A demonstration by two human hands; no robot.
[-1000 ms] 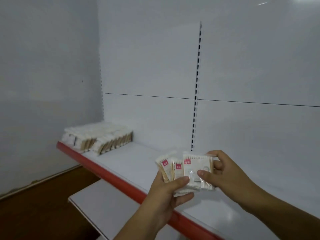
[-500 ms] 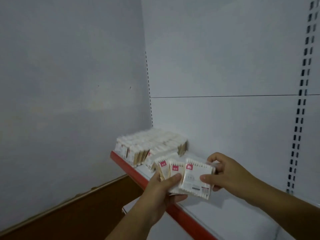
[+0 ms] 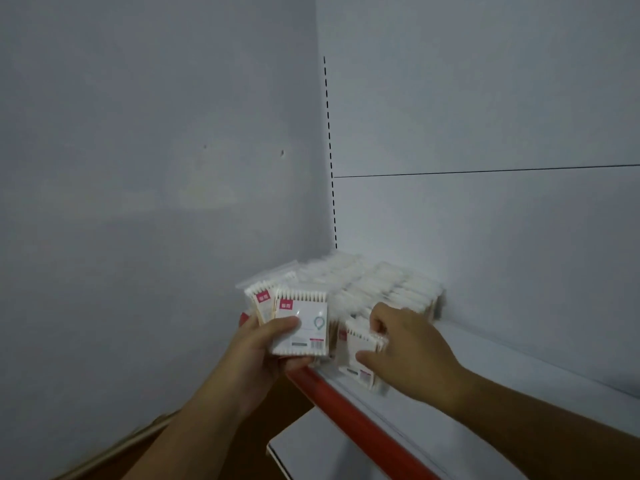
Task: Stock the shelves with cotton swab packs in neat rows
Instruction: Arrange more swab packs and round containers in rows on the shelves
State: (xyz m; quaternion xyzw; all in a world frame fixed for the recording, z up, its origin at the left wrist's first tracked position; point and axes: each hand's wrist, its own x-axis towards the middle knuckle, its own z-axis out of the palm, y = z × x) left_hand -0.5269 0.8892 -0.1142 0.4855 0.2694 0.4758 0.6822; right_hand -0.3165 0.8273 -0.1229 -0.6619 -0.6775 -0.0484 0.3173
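Several cotton swab packs (image 3: 391, 292) stand in rows at the left end of the white shelf (image 3: 485, 375), against the back panel. My left hand (image 3: 263, 348) grips a small fan of packs (image 3: 301, 323) with pink labels, just off the shelf's red front edge (image 3: 349, 414). My right hand (image 3: 412, 355) pinches one pack (image 3: 360, 355) by its top and holds it upright on the shelf, at the front of the rows.
A grey side wall (image 3: 138, 202) closes the shelf on the left. The back panel carries a slotted upright (image 3: 330, 161). A lower white shelf (image 3: 329, 455) juts out below, over a brown floor (image 3: 242, 445). Bare shelf stretches to the right.
The view has swung left and closer to the stocked rows. My right hand took one pack from the fan and carried it down onto the shelf beside the rows.
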